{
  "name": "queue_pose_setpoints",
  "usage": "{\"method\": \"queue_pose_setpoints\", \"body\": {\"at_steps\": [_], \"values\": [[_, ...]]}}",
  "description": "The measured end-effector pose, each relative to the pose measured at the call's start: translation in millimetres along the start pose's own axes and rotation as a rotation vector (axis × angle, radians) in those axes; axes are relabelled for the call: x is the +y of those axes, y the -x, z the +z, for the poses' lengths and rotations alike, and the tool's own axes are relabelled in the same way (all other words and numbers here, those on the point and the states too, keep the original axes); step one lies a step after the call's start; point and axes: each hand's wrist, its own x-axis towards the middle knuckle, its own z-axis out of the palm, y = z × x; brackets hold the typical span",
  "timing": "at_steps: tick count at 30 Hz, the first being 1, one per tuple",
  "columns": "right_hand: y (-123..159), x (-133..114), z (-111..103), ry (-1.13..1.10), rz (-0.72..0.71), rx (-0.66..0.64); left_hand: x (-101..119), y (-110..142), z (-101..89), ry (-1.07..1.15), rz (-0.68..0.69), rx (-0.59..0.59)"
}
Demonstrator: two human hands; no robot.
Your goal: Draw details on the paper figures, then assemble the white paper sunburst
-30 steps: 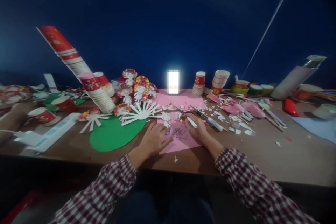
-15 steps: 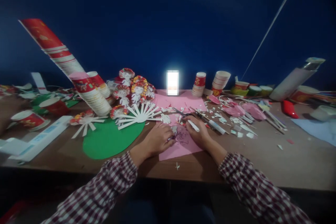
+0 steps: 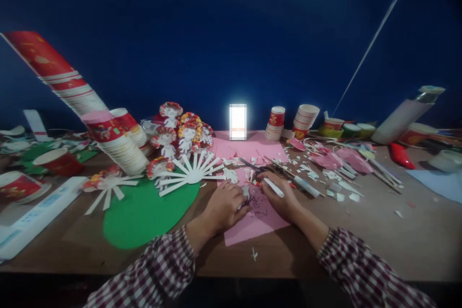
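On a pink sheet of paper [image 3: 238, 233], marked with dark scribbles, my left hand [image 3: 224, 206] rests with curled fingers. Its fingertips press a small pale paper cutout [image 3: 246, 192] onto the sheet; part of that piece is hidden. My right hand [image 3: 283, 195] is closed around a white marker [image 3: 273, 187], close to the cutout. Whether the marker's tip touches the paper is hidden. Just beyond the right hand lie dark-handled scissors [image 3: 249, 164]. Left of my left hand, a white paper fan of strips [image 3: 195, 176] overlaps a green paper round [image 3: 144, 221].
Stacked red-and-white paper cups [image 3: 115, 139] lean at the left, near several paper dolls [image 3: 171, 114]. More cup stacks [image 3: 276, 122] stand at the back. Paper scraps [image 3: 306, 168] and pink pieces [image 3: 355, 160] litter the right. A long white box [image 3: 39, 216] lies at the left.
The view has shifted, so the table items sit lower in it. A hand at the far left edge has gone out of view. Both my hands keep their holds.
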Motion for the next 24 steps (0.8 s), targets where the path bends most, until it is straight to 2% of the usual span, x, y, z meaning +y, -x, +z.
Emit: {"method": "queue_pose_setpoints", "body": {"at_steps": [8,12,18,24], "values": [[0,-2,2,-0.096,0.076,0.026,-3,0,1.1,0.042,0.015,0.028],[-1,-11,0,-0.125,0.09,0.054,-4,1,1.2,0.046,0.027,0.025],[-1,-26,-5,-0.224,0.199,0.034,0,5,-0.2,0.054,0.006,0.012],[0,-21,-4,-0.313,0.27,0.076,4,7,0.2,0.101,0.006,0.036]]}}
